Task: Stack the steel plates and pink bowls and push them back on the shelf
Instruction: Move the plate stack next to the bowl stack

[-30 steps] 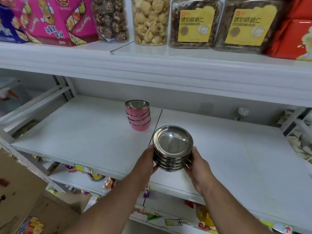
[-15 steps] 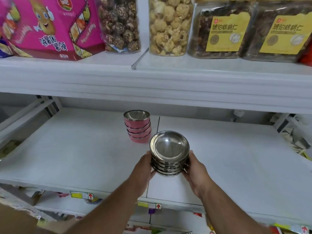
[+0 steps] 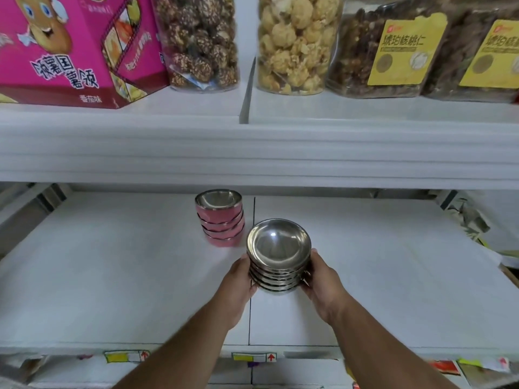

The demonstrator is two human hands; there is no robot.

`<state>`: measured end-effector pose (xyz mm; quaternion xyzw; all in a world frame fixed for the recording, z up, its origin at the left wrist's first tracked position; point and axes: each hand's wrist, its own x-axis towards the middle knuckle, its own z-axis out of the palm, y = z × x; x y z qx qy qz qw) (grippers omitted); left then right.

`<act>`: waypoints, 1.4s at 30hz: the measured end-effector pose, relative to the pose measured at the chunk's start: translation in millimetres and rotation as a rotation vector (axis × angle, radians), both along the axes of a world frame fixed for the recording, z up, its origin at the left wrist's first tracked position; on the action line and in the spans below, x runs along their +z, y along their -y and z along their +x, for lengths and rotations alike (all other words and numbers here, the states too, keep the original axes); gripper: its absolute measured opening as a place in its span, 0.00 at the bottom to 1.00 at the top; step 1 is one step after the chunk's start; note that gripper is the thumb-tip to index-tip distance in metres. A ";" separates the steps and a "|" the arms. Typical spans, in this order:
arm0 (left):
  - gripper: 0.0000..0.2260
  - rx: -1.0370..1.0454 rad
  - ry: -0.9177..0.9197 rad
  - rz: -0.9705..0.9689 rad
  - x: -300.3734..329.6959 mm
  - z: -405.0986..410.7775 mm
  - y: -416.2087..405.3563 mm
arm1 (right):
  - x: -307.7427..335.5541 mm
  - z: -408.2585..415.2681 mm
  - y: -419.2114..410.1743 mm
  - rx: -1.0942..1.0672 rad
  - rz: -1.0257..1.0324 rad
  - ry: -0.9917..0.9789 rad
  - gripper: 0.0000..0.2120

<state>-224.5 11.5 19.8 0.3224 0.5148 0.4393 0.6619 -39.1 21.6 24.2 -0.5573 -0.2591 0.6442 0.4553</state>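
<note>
While both forearms run off the bottom edge, the left hand (image 3: 238, 282) and right hand (image 3: 323, 279) clasp the stack of steel plates (image 3: 279, 255) from either side on the white shelf (image 3: 112, 276); most fingers are hidden behind the stack. Just beyond and to the left stands the stack of pink bowls (image 3: 220, 220), apart from the plates. Above, the pink box (image 3: 70, 49) and snack jars (image 3: 292, 43) are cut off at the top.

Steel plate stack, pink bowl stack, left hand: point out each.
steel plate stack (image 3: 279, 244), head view, inside of the top plate.
pink bowl stack (image 3: 222, 225), head view, pink side wall.
left hand (image 3: 238, 279), head view, back of hand.
</note>
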 end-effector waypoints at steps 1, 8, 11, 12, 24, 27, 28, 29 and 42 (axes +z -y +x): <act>0.14 -0.002 -0.001 0.001 -0.3 -0.7 -1.5 | -0.8 -0.6 -1.3 0.002 -0.003 -0.004 0.24; 0.14 -0.026 -0.026 0.010 -5.5 -2.5 -7.7 | -9.5 -1.6 -9.9 -0.021 -0.018 -0.015 0.23; 0.19 -0.016 -0.049 0.009 -9.3 -5.7 -7.3 | -11.5 -0.7 -9.7 -0.019 -0.005 -0.014 0.24; 0.22 -0.016 -0.062 0.009 -11.5 -7.3 -7.0 | -10.7 -1.4 -7.9 -0.016 0.000 -0.001 0.24; 0.25 -0.074 -0.311 0.195 -32.3 -8.8 28.1 | -27.6 -13.8 37.1 0.003 0.141 0.446 0.16; 0.30 -0.073 -0.292 0.188 -34.4 -6.8 28.5 | -31.5 -17.2 34.0 -0.013 0.172 0.400 0.20; 0.31 -0.068 -0.283 0.181 -34.7 -6.6 27.3 | -30.3 -17.6 33.6 -0.014 0.175 0.378 0.23; 0.30 -0.069 -0.278 0.180 -33.1 -6.2 26.1 | -28.7 -17.6 32.8 -0.008 0.173 0.364 0.26; 0.21 -0.110 -0.253 0.211 -18.8 0.3 -29.4 | -17.0 -11.3 -21.8 0.060 0.156 0.296 0.16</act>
